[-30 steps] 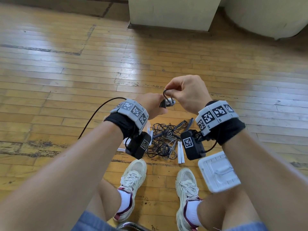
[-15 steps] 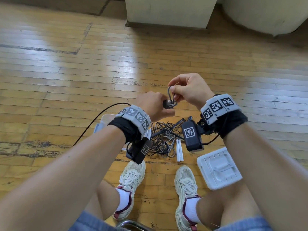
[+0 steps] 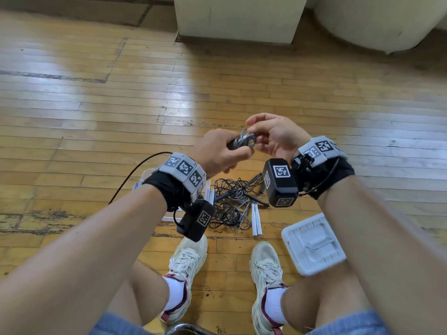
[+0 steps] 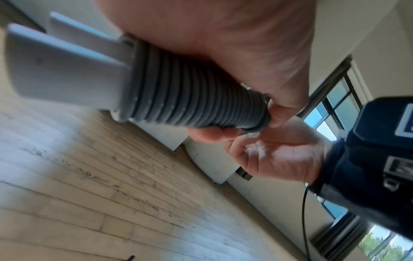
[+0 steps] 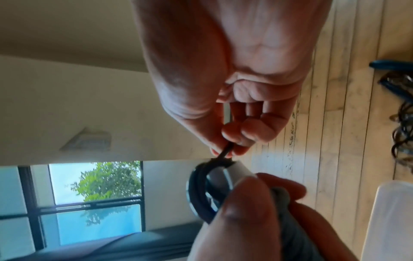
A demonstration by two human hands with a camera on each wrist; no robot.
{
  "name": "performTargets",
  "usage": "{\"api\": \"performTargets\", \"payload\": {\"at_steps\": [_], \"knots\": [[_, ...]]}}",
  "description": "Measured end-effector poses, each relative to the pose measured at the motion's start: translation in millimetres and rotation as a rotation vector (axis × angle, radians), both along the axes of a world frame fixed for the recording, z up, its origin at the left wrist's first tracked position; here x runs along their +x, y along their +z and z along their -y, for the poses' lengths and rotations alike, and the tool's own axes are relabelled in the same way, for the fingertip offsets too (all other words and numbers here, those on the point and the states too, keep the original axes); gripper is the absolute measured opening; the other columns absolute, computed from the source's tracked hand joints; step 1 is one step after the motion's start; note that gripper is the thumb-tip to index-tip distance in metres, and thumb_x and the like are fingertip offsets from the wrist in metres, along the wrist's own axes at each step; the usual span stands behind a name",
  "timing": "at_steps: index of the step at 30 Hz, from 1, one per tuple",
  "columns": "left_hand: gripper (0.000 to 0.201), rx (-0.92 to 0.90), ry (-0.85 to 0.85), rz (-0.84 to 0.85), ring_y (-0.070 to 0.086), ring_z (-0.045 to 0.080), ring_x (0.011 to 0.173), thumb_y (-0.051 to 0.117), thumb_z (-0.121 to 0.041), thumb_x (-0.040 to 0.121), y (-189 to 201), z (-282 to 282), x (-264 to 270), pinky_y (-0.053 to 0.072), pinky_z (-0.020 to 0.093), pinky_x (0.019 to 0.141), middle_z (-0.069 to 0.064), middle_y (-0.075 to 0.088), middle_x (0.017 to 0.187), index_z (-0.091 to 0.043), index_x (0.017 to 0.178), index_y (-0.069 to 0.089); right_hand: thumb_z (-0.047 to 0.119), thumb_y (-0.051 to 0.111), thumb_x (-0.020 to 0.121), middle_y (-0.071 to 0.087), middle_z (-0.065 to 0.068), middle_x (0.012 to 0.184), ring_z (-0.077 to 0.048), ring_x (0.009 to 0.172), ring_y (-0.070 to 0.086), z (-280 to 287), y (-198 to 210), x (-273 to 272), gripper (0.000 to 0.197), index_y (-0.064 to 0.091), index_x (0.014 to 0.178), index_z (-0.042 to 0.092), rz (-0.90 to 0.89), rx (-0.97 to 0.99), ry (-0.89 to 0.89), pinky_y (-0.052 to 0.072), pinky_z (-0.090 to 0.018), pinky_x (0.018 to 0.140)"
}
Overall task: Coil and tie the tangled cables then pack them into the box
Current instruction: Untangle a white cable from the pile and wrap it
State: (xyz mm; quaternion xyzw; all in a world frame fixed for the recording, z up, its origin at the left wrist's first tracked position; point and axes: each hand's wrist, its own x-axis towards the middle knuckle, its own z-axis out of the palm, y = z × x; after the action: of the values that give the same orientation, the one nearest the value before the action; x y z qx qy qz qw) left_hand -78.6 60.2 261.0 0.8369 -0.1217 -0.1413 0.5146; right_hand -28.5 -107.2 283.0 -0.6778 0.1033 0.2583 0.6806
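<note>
Item: coiled grey cable (image 3: 243,141), wound tight in close turns, held in the air between both hands above the person's knees. Left hand (image 3: 219,153): fingers and thumb curled round the coil's body. Right hand (image 3: 273,135): thumb and forefinger pinching the cable's loose end at the coil's tip. Below on the wood floor (image 3: 96,117): tangled cables (image 3: 232,201) in a dark heap; white ties (image 3: 256,220) just beside them; white box lid (image 3: 314,243) to the right, near one shoe.
</note>
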Motion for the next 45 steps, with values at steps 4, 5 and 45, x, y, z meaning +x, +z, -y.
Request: {"api": "performTargets", "payload": {"at_steps": [4, 5, 45], "knots": [[0.012, -0.285, 0.134, -0.119, 0.057, 0.015, 0.051, 0.059, -0.011, 0.095, 10.4, -2.5, 3.8, 0.050, 0.026, 0.047, 0.010, 0.061, 0.073, -0.004, 0.102, 0.051, -0.004, 0.045, 0.094, 0.060, -0.005, 0.070, -0.008, 0.054, 0.045, -6.1, 7.6, -3.7, 0.022, 0.067, 0.096, 0.000, 0.062, 0.043, 0.057, 0.043, -0.019, 0.049], [0.015, -0.370, 0.167, -0.156, 0.057, 0.015, 0.051, 0.057, -0.012, 0.096, 13.5, -2.7, 4.6, 0.049, 0.026, 0.046, 0.010, 0.060, 0.076, -0.006, 0.107, 0.048, -0.004, 0.042, 0.096, 0.060, -0.007, 0.073, -0.009, 0.057, 0.048, -8.0, 8.0, -4.4, 0.024, 0.066, 0.099, -0.003, 0.089, 0.058, 0.072, 0.045, -0.021, 0.053], [0.031, -0.520, 0.377, -0.379, 0.067, 0.025, 0.082, 0.041, -0.023, 0.107, 11.6, -21.1, 13.7, 0.058, 0.042, 0.071, 0.012, 0.067, 0.107, -0.024, 0.137, 0.049, 0.004, 0.063, 0.096, 0.072, -0.015, 0.086, -0.023, 0.074, 0.074, -14.5, -11.8, -4.3, 0.021, 0.066, 0.117, 0.002, 0.461, -0.199, -0.042, 0.063, -0.039, 0.072]]}}
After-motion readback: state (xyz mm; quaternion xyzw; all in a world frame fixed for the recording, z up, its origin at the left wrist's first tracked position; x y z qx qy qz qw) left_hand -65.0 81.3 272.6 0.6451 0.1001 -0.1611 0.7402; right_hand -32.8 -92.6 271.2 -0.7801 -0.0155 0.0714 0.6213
